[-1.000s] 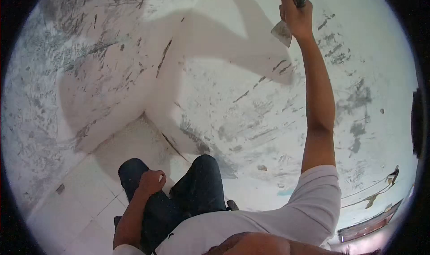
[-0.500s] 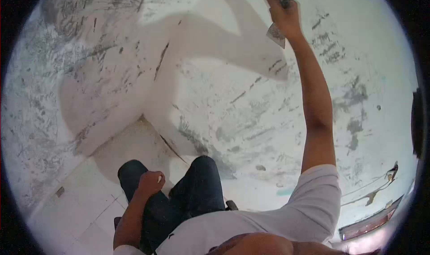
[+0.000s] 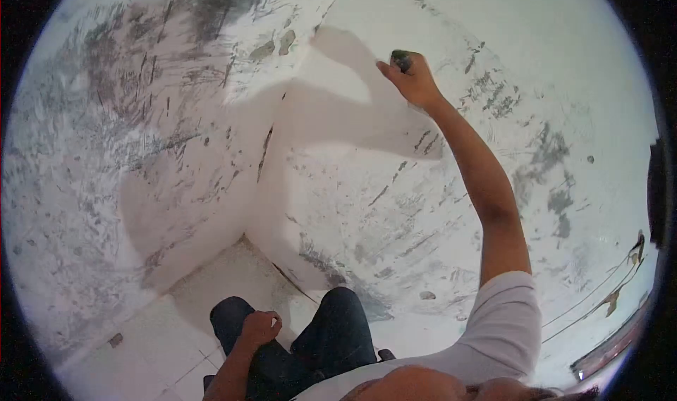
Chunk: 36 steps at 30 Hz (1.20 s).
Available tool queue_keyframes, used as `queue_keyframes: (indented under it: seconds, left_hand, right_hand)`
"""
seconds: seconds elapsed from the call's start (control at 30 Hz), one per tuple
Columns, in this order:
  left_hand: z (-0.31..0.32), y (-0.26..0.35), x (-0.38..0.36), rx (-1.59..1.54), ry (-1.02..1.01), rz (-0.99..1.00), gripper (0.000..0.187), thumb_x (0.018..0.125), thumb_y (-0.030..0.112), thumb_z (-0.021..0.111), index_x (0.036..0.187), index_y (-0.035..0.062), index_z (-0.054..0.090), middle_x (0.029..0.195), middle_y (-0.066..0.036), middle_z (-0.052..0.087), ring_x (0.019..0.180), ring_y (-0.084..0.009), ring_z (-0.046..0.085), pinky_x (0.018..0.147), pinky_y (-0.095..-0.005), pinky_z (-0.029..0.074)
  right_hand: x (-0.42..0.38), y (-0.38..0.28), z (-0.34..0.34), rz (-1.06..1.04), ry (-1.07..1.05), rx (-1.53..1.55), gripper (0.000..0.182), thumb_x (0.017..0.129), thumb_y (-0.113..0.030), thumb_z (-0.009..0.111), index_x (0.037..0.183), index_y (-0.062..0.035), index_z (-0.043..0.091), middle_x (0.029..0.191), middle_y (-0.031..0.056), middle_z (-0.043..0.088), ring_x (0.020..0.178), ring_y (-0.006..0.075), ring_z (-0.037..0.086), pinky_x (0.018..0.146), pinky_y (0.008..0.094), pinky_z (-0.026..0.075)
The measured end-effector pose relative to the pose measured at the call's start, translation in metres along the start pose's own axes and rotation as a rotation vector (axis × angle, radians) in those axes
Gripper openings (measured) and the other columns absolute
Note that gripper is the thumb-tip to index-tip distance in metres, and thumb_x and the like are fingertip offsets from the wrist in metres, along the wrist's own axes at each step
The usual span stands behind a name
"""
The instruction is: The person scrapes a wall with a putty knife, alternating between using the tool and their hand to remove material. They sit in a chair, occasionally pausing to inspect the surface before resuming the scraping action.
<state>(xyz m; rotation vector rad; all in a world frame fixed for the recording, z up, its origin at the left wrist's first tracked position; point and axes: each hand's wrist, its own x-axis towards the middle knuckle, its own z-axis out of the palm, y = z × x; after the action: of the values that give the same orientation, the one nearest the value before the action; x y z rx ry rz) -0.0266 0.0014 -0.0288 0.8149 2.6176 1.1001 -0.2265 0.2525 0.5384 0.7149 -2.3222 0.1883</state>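
Note:
My right hand (image 3: 415,80) is raised close to the right-hand wall, closed around the dark handle of a putty knife (image 3: 401,60). Its blade is hidden in this view. The arm reaches up along the wall and casts a broad shadow on it. My left hand (image 3: 261,327) rests on my bent left knee (image 3: 231,315), fingers curled in. A small pale spot shows at its fingertips, and I cannot make out whether anything is held there.
Two scuffed white walls (image 3: 367,225) with grey patches and scrapes meet in a corner (image 3: 264,154), which has a dark crack. Pale floor tiles (image 3: 151,337) lie below on the left. Loose wires (image 3: 613,281) hang at the far right, above a framed object (image 3: 606,359).
My view has tilted up, so the corner sits lower. The right hand with the putty knife has moved left, and its blade has gone from sight. The left hand stays on the knee.

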Motion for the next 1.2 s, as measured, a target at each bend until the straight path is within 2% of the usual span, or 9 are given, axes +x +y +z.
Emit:
queue_keyframes:
  seconds: [0.53,0.57,0.7,0.8,0.83,0.87,0.93,1.1,1.2]
  left_hand:
    - [0.005,0.005,-0.005,0.033,0.042,0.033,0.024,0.083,0.029,0.061,0.089,0.0088,0.070,0.079,-0.017,0.068,0.076,-0.0349,0.066,0.074,-0.0463,0.053]
    - [0.000,0.012,-0.006,0.043,0.016,0.000,0.025,0.084,0.030,0.060,0.090,0.0087,0.070,0.077,-0.017,0.067,0.076,-0.0345,0.066,0.073,-0.0462,0.053]
    - [0.003,0.007,-0.003,0.057,0.027,0.013,0.025,0.084,0.030,0.060,0.091,0.0086,0.070,0.075,-0.016,0.066,0.074,-0.0342,0.065,0.071,-0.0470,0.052]
    - [-0.003,0.019,-0.009,0.046,0.015,-0.007,0.024,0.084,0.030,0.060,0.092,0.0096,0.070,0.076,-0.015,0.067,0.074,-0.0341,0.065,0.072,-0.0474,0.052]
    - [-0.007,0.019,-0.008,0.055,0.025,-0.007,0.024,0.084,0.030,0.060,0.092,0.0093,0.070,0.075,-0.015,0.067,0.074,-0.0340,0.065,0.072,-0.0473,0.052]
    - [-0.009,0.019,-0.007,0.060,0.031,-0.014,0.024,0.085,0.029,0.060,0.092,0.0089,0.070,0.074,-0.014,0.066,0.073,-0.0339,0.065,0.071,-0.0472,0.052]
    - [-0.010,0.016,-0.002,0.042,0.031,-0.042,0.024,0.085,0.029,0.060,0.092,0.0091,0.070,0.075,-0.015,0.067,0.074,-0.0335,0.065,0.071,-0.0467,0.053]
    - [-0.002,0.013,0.002,0.004,0.024,-0.018,0.024,0.084,0.029,0.059,0.093,0.0097,0.070,0.077,-0.015,0.067,0.075,-0.0323,0.066,0.071,-0.0452,0.053]
    - [-0.007,0.019,0.001,0.058,0.021,-0.026,0.023,0.084,0.028,0.059,0.092,0.0093,0.070,0.074,-0.014,0.067,0.072,-0.0323,0.065,0.070,-0.0446,0.052]
  right_hand:
    - [-0.007,-0.020,0.009,0.022,-0.043,0.081,0.037,0.089,-0.022,0.064,0.065,0.0006,0.049,0.056,0.0009,0.043,0.056,0.0110,0.037,0.053,0.0335,0.037]
    - [-0.005,-0.031,0.005,-0.018,0.000,0.098,0.044,0.090,-0.025,0.064,0.062,-0.0041,0.038,0.059,-0.0050,0.037,0.057,0.0080,0.031,0.051,0.0299,0.029]
    - [0.006,-0.031,-0.021,-0.061,0.280,0.192,0.037,0.088,-0.022,0.066,0.061,-0.0060,0.046,0.052,-0.0055,0.039,0.050,0.0054,0.035,0.047,0.0268,0.033]
    - [-0.014,0.049,0.022,0.198,0.029,0.005,0.033,0.088,-0.027,0.066,0.073,-0.0001,0.055,0.061,0.0011,0.051,0.060,0.0104,0.046,0.058,0.0329,0.041]
    - [-0.013,0.042,0.016,0.068,0.080,0.045,0.036,0.087,-0.032,0.068,0.073,-0.0008,0.057,0.062,0.0011,0.053,0.062,0.0100,0.047,0.060,0.0327,0.042]
    - [-0.001,0.050,0.013,-0.389,0.258,-0.057,0.031,0.089,-0.015,0.065,0.062,-0.0070,0.051,0.053,-0.0050,0.042,0.049,0.0061,0.037,0.048,0.0254,0.033]
    - [-0.003,-0.006,-0.017,0.116,0.278,0.264,0.032,0.090,-0.014,0.065,0.062,-0.0076,0.052,0.053,-0.0055,0.043,0.048,0.0041,0.037,0.046,0.0232,0.031]
    - [0.002,-0.002,0.010,-0.025,0.006,-0.079,0.039,0.089,-0.017,0.064,0.061,-0.0027,0.039,0.055,-0.0010,0.031,0.056,0.0102,0.030,0.049,0.0337,0.028]
    - [0.008,-0.051,-0.011,-0.063,0.191,0.090,0.037,0.088,-0.015,0.064,0.061,-0.0020,0.042,0.054,0.0000,0.031,0.056,0.0097,0.030,0.048,0.0334,0.028]
